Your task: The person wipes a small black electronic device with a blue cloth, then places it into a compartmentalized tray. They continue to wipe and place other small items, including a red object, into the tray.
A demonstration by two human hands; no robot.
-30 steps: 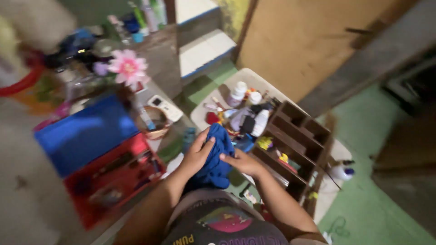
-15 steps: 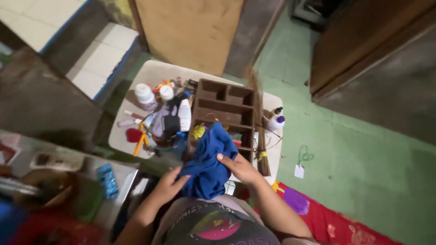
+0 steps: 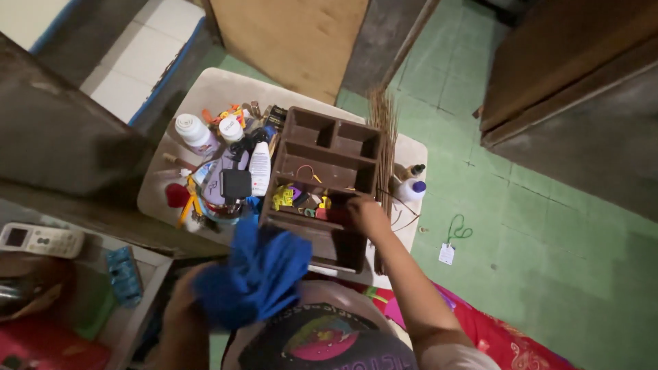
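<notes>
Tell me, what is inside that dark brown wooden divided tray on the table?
The dark brown wooden divided tray has bare back compartments. The middle row holds small yellow and coloured odds and ends. The right hand reaches in there, hiding whatever lies beneath it. The left hand holds a blue cloth.

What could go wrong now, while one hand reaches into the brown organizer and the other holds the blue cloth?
The right hand reaches into the brown organizer, which seems to overhang the small table's near edge, so pressing down might tip it. The blue cloth in the left hand could brush the crowded bottles over.
</notes>
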